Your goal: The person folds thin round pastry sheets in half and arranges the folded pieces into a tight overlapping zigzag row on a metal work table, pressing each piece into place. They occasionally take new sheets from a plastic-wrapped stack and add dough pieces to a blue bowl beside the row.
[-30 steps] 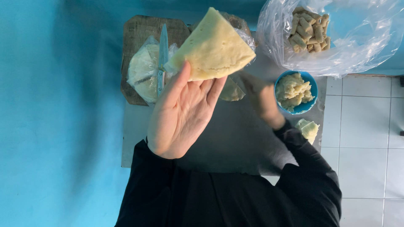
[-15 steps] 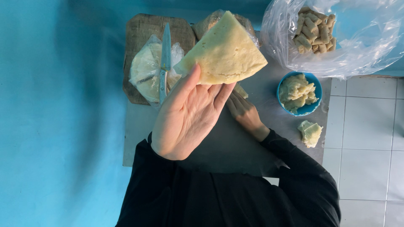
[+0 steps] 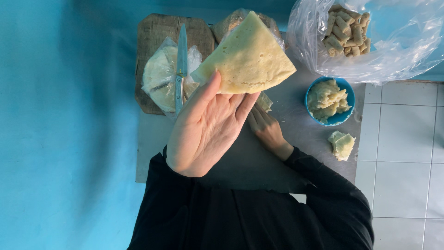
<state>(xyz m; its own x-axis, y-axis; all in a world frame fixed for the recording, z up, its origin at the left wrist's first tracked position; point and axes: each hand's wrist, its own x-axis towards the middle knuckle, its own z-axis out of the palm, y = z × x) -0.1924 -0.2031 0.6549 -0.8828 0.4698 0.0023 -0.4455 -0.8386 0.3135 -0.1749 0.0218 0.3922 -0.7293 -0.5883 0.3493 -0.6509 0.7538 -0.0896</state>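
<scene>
My left hand [image 3: 208, 132] is raised close to the camera, palm up. Its thumb and fingers pinch a thin, pale yellow triangular wrapper sheet [image 3: 252, 58]. Below it, my right hand [image 3: 269, 133] rests low on the grey metal sheet [image 3: 300, 134]. Its fingers point at a small pale scrap [image 3: 264, 102], and my left hand hides the fingertips. Both arms wear black sleeves.
A knife [image 3: 181, 60] lies on a plastic bag of round wrappers [image 3: 159, 78] on a wooden board [image 3: 157, 32]. A blue bowl [image 3: 348, 99] holds pale filling. Beside it lies a folded piece [image 3: 342, 144]. A clear bag [image 3: 393, 51] holds several rolled pieces. White tiles [image 3: 402, 162] are at right.
My right hand has drawn back from beside the blue bowl to the left, under the raised wrapper. My left hand has stayed up with the wrapper, shifting slightly.
</scene>
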